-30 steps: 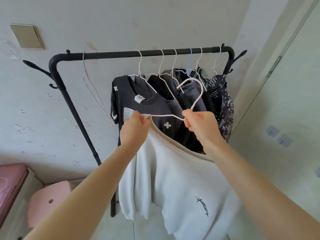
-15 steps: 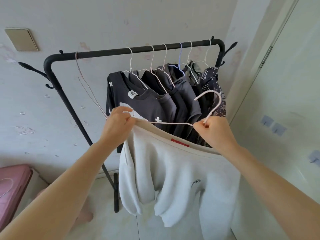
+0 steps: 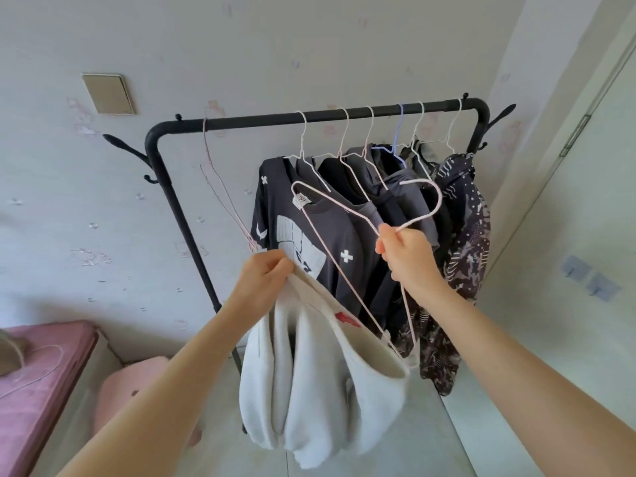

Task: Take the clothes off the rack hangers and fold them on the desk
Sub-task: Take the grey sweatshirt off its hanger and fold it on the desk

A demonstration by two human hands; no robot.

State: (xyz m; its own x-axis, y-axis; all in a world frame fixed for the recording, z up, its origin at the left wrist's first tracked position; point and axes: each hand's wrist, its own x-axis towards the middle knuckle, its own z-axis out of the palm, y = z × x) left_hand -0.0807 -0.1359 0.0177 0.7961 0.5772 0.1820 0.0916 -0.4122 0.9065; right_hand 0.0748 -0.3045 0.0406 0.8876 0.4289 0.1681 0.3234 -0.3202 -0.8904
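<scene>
A white sweatshirt hangs bunched from my left hand, which grips its neckline in front of the rack. My right hand grips a pale pink wire hanger at its neck, tilted up and mostly out of the sweatshirt; its lower corner still sits inside the collar. Behind them stands the black clothes rack with several dark garments on hangers: a black printed T-shirt, grey tops and a patterned dark garment at the right end. An empty pink hanger hangs at the rack's left.
A pink-covered surface lies at the lower left, with a pink stool beside it. The wall is right behind the rack, and a pale door or cabinet front stands on the right. Tiled floor below.
My right hand has swung the hanger upward and pulled most of it out of the sweatshirt's neck. My left hand has dropped with the collar, and the sweatshirt now hangs bunched.
</scene>
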